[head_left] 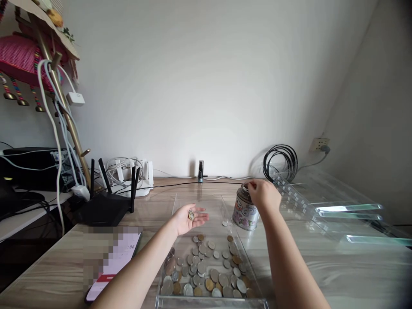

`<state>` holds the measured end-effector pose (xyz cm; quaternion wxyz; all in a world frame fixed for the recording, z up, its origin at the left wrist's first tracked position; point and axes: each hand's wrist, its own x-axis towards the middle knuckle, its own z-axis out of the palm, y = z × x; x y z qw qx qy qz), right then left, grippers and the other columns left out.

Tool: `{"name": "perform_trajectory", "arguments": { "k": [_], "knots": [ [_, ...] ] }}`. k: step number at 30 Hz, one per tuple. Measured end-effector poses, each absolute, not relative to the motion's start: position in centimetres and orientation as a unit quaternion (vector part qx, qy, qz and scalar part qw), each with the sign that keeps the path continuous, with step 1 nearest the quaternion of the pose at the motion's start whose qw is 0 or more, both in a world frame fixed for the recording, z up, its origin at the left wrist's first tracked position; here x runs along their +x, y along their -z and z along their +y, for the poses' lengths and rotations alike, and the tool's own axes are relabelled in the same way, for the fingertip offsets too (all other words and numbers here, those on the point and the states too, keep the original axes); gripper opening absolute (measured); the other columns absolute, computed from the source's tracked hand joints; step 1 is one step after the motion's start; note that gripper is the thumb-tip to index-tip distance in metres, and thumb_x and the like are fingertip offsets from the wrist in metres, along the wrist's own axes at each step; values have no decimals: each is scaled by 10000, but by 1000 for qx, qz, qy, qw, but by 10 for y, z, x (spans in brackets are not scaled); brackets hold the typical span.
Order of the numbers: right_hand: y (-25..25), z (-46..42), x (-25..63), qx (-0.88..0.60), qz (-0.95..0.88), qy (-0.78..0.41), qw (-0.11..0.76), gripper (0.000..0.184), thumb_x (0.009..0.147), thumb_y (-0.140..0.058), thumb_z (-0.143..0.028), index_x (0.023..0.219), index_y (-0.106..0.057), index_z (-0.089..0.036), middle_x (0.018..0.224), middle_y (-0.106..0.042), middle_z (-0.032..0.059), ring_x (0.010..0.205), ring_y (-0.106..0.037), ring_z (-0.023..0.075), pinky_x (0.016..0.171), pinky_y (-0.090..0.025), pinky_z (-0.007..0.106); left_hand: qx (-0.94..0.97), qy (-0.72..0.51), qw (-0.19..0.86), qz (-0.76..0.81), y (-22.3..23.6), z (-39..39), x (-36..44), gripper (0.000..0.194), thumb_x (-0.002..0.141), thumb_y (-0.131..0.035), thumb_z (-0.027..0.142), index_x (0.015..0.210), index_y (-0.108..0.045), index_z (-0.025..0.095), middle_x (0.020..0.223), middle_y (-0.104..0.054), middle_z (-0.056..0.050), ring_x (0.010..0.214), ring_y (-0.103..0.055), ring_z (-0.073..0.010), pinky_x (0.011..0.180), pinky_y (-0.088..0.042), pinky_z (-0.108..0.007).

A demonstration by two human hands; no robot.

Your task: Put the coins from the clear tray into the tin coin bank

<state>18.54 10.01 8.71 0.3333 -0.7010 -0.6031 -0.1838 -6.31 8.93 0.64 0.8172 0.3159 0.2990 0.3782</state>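
My left hand (186, 220) is palm up over the far part of a clear plastic tray (210, 302), fingers extended. It holds a few stacked coins (191, 215) on the palm. Many loose silver and brass coins (201, 268) lie in the tray's near half. My right hand (264, 195) is closed, fingertips pinched together at the top of a round, flower-patterned tin (245, 210). What those fingers grip, if anything, is hidden. The tin stands upright to the right of the tray.
A phone (117, 262) lies left of my left forearm. Behind it sits a black router (106, 208) with raised antennas, then a white router (137, 184) with cables. A small dark bottle (201, 171) stands by the wall. Clear plastic drawers (322, 210) and a black cable coil (280, 163) occupy the right.
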Motion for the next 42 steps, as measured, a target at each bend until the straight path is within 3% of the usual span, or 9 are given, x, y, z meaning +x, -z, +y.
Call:
{"name": "perform_trajectory", "arguments": {
  "k": [4, 8, 11, 15, 22, 24, 29, 36, 42],
  "knots": [
    [-85, 107, 211, -746, -583, 150, 285, 248, 671, -436, -355, 734, -629, -214, 691, -597, 62, 691, -497, 190, 564, -296, 277, 318, -374, 818, 301, -7, 89, -63, 365, 789, -351, 327, 923, -507, 26, 918, -577, -205, 861, -566, -209, 717, -439, -273],
    [-86, 97, 189, -674, -615, 209, 353, 274, 712, -395, -336, 785, -619, -195, 808, -597, 65, 790, -483, 198, 657, -310, 295, 316, -376, 828, 271, -8, 88, -63, 402, 782, -354, 385, 961, -484, 50, 911, -578, -189, 874, -558, -221, 723, -432, -306],
    [-81, 85, 149, -572, -709, 160, 381, 275, 749, -364, -323, 809, -599, -195, 841, -585, 48, 762, -489, 151, 647, -328, 246, 304, -394, 832, 247, -10, 87, -64, 429, 776, -350, 425, 973, -483, 67, 904, -578, -170, 869, -554, -225, 731, -420, -331],
    [-59, 72, 95, -435, -855, 15, 281, 240, 737, -418, -369, 846, -581, -231, 815, -577, 8, 636, -497, 95, 553, -322, 196, 296, -439, 824, 200, -15, 82, -62, 438, 786, -318, 442, 974, -509, 95, 829, -583, -115, 793, -558, -180, 725, -412, -311],
    [-44, 70, 76, -399, -892, 22, 213, 192, 762, -404, -271, 757, -591, -223, 734, -579, -5, 626, -490, 82, 538, -295, 183, 305, -432, 829, 181, -11, 85, -58, 366, 802, -322, 366, 808, -555, 84, 704, -566, -71, 650, -547, -122, 670, -425, -242],
    [-53, 72, 86, -423, -875, 41, 234, 227, 777, -375, -262, 759, -600, -234, 729, -586, -4, 629, -490, 86, 545, -298, 189, 294, -422, 831, 212, -6, 89, -60, 368, 806, -310, 343, 786, -546, 62, 708, -575, -99, 688, -566, -148, 680, -432, -256],
    [-82, 86, 147, -576, -686, 172, 410, 249, 755, -394, -339, 809, -608, -223, 816, -592, 42, 764, -482, 157, 591, -320, 246, 279, -428, 816, 272, -3, 91, -62, 398, 806, -292, 347, 884, -512, 24, 900, -568, -185, 895, -544, -220, 744, -432, -284],
    [-84, 102, 209, -728, -582, 103, 348, 201, 639, -509, -369, 711, -645, -241, 699, -589, 77, 638, -479, 208, 471, -293, 283, 278, -420, 815, 287, -3, 93, -63, 405, 799, -299, 377, 919, -487, 39, 941, -554, -193, 892, -547, -212, 770, -414, -311],
    [-83, 89, 166, -624, -636, 179, 418, 269, 743, -386, -343, 873, -587, -219, 858, -583, 46, 831, -476, 183, 635, -348, 275, 292, -450, 814, 223, -7, 89, -63, 429, 789, -316, 422, 972, -473, 67, 948, -549, -167, 912, -529, -215, 784, -386, -328]
  ]
}}
